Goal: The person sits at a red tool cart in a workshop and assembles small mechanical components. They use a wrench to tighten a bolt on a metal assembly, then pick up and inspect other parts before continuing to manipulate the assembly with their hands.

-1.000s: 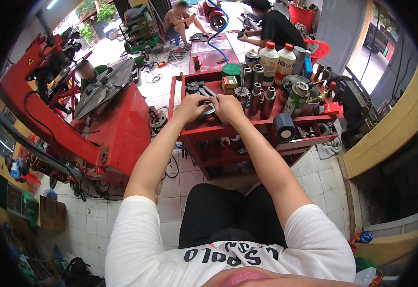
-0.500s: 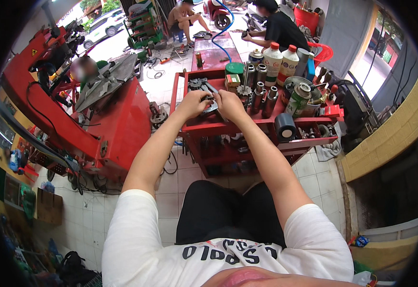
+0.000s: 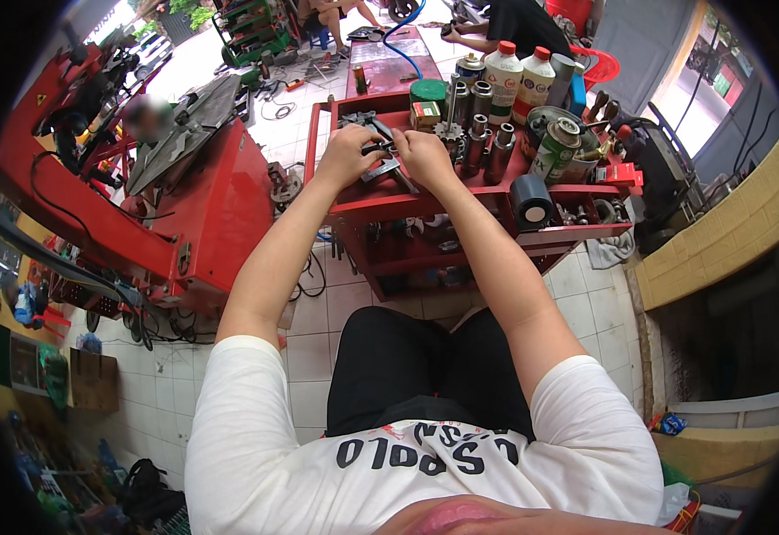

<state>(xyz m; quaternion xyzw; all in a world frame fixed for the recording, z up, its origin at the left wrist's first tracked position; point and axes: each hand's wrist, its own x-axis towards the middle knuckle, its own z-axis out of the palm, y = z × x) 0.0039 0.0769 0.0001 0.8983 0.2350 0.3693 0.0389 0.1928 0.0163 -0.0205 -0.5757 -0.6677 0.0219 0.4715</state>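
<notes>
Going by bulk, the big red machine off to the left wins easily, with the red tool cart next, right in front of the person. Toward the back of the cart stand two white bottles with red caps, and nearer, off to the right, a green-and-white spray can. Then the hands, both over the cart's left part: left hand is curled with thumb and fingers pinched together, right hand is bent in just beside it, but honestly can't tell if it's gripping anything. Shiny metal cylinders stand to the right of that, and a toothed gear sits near the right hand. Tiniest of the lot is the small dark part between the hands, pinched by the left, mostly hidden by fingers.
</notes>
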